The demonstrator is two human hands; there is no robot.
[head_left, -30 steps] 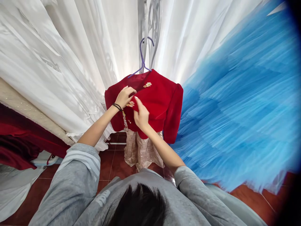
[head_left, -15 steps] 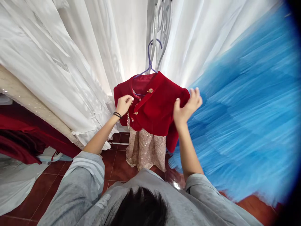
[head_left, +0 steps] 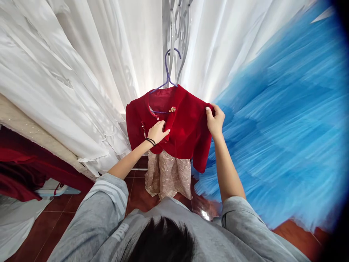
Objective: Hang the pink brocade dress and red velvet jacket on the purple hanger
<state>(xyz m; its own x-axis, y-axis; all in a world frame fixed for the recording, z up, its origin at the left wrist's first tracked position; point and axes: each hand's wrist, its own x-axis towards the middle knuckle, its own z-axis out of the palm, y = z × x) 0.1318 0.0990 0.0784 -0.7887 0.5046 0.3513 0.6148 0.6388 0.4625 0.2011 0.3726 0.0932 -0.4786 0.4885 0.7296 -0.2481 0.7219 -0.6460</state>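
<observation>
A red velvet jacket (head_left: 185, 127) with a gold flower brooch-like fastener (head_left: 172, 109) hangs on a purple hanger (head_left: 168, 77), hooked to a white ornate metal frame (head_left: 181, 29). Beneath it hangs a pale pink, shiny skirt (head_left: 169, 174). My left hand (head_left: 158, 133), with black bands at the wrist, is closed on the jacket's front edge near the middle. At the jacket's shoulder on the right side, my right hand (head_left: 216, 119) pinches the top of the sleeve between thumb and fingers. The cloth inside the left fingers is partly hidden.
White curtains (head_left: 109, 54) fall behind and to the left. A large blue tulle gown (head_left: 278, 127) fills the right side. Dark red cloth (head_left: 24, 160) lies at the left, near a light blue hanger (head_left: 71, 190). The floor (head_left: 136, 196) has red-brown tiles.
My left hand has moved right and down onto the jacket's front edge. My right hand, spread beside the shoulder before, has closed on it. The jacket's sleeve on the right hangs more spread out.
</observation>
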